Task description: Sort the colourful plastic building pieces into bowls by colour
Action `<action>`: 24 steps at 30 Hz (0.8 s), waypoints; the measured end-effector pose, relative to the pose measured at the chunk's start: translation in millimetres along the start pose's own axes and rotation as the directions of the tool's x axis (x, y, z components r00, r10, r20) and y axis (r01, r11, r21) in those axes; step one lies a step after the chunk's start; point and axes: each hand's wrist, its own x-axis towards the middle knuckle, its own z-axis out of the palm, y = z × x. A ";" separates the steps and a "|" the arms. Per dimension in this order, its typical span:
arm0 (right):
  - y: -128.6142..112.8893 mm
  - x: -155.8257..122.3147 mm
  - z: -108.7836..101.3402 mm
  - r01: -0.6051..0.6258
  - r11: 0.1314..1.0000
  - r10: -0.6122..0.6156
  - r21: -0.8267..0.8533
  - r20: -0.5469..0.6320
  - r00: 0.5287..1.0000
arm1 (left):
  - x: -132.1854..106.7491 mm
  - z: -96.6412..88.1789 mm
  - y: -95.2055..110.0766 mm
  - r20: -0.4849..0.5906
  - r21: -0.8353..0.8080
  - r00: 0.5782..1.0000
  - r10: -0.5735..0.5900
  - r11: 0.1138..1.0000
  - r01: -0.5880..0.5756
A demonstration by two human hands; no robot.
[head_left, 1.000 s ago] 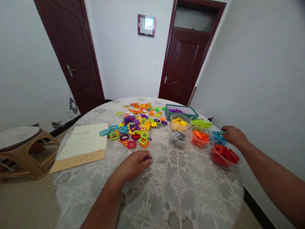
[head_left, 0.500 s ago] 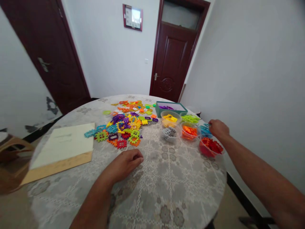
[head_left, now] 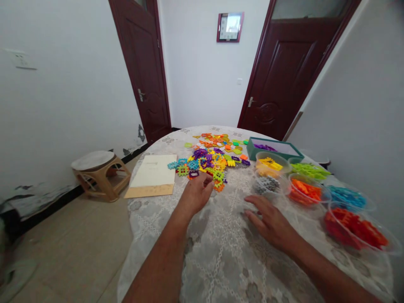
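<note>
My left hand (head_left: 198, 194) is at the near edge of a heap of colourful plastic interlocking pieces (head_left: 217, 160). Its fingers are curled together, and whatever they may hold is hidden. My right hand (head_left: 271, 221) hovers low over the tablecloth, thumb and fingers apart, with nothing between them. Just beyond it stand clear tubs of sorted pieces: grey pieces (head_left: 267, 185), orange pieces (head_left: 304, 191) and yellow pieces (head_left: 269, 164). Farther right are tubs with blue pieces (head_left: 347, 198), red pieces (head_left: 356, 227) and green pieces (head_left: 309, 170).
A green box (head_left: 274, 148) with purple pieces stands behind the tubs. On the left lies a pale board (head_left: 154, 170) with a brown strip. The round table (head_left: 217, 261) has a patterned cloth. A stool (head_left: 101, 172) stands on the floor to the left.
My right hand has left the tub of blue pieces and come back to the table's middle, opening. My left hand has moved forward to the heap. The view has turned left.
</note>
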 end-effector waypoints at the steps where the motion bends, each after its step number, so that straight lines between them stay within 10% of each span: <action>1: -7.2 2.3 14.4 0.025 1.000 -0.025 0.012 0.015 1.000 | 1.9 -5.9 -0.5 -0.031 0.057 0.999 -0.023 0.998 0.025; 7: 2.2 37.0 60.5 0.008 0.998 -0.006 -0.061 0.038 0.999 | 16.6 -39.7 -22.9 -0.113 0.470 0.985 -0.130 0.866 0.168; 14: 21.3 63.0 99.0 -0.059 0.994 0.053 -0.087 -0.068 0.996 | 66.3 -59.5 -94.1 -0.211 0.593 0.957 -0.196 0.753 0.285; 24: 15.0 61.4 109.9 -0.092 0.983 0.088 -0.161 -0.035 0.996 | 111.7 -20.7 -152.3 -0.126 0.634 0.981 -0.146 0.749 0.193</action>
